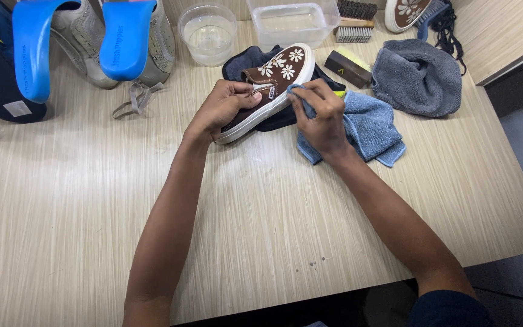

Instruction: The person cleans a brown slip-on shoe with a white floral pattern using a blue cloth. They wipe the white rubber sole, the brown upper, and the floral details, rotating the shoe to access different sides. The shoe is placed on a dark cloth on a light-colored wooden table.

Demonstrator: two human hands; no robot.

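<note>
The brown slip-on shoe (273, 85) with white daisy prints lies tilted on its side near the far middle of the wooden table (261, 230), resting partly on a dark cloth (243, 60). The left hand (225, 106) clasps it at the heel end, thumb laid across the collar and fingers curled under the white sole, so the shoe is steadied with its sidewall turned toward the other hand. The right hand (319, 115) pinches a fold of the blue microfibre cloth (367, 127) between fingers and thumb and presses it against the white rubber edge at mid-length — the rest of the cloth trails onto the table to the right.

By the look of it, the step in hand is wiping the sole's sidewall. I judge that carrying it along the rim calls for the left hand to turn the shoe bit by bit while the right keeps a clean patch of cloth under the fingertips.

Beyond the shoe stand a round clear tub (208, 31) and a rectangular clear tub (292, 23), both seemingly holding liquid, with a bristle brush (353, 21) and a dark block (347, 68) beside them. A grey towel (419, 75) lies bunched to the right — the matching second shoe (408, 12) sits just past it. At far left, grey sneakers (89, 42) carry blue insoles (125, 36) propped up out of them.
</note>
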